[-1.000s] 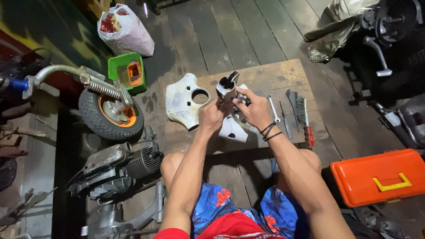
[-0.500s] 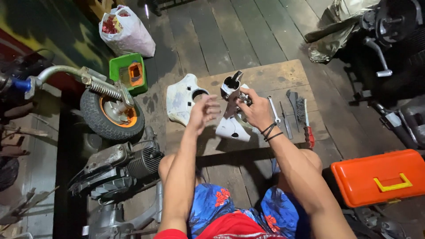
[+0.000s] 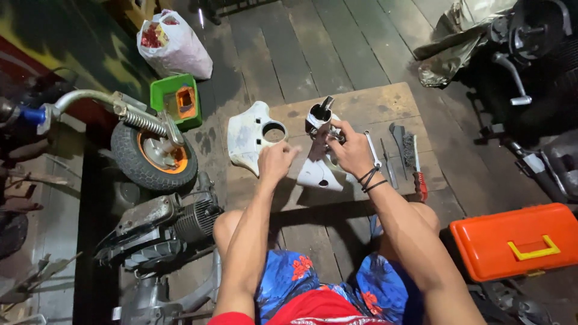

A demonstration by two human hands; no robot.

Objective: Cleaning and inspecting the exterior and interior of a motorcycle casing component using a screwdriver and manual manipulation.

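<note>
- The right hand (image 3: 349, 147) holds a small dark metal part (image 3: 319, 123) over the wooden board (image 3: 367, 102), fingers closed round its lower end.
- The left hand (image 3: 276, 162) hangs just beside it, loosely curled and holding nothing.
- A white plastic cover (image 3: 253, 135) lies on the board to the left; another white piece (image 3: 319, 176) sits under the hands.
- To work well, steady the part with both hands, close above the board.
- A wrench (image 3: 373, 150) and wire brush (image 3: 415, 165) lie near, to the right.

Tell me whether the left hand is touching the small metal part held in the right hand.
Apart. The head view shows the left hand drawn back, with wooden board visible between it and the metal part gripped by the right hand.
</note>
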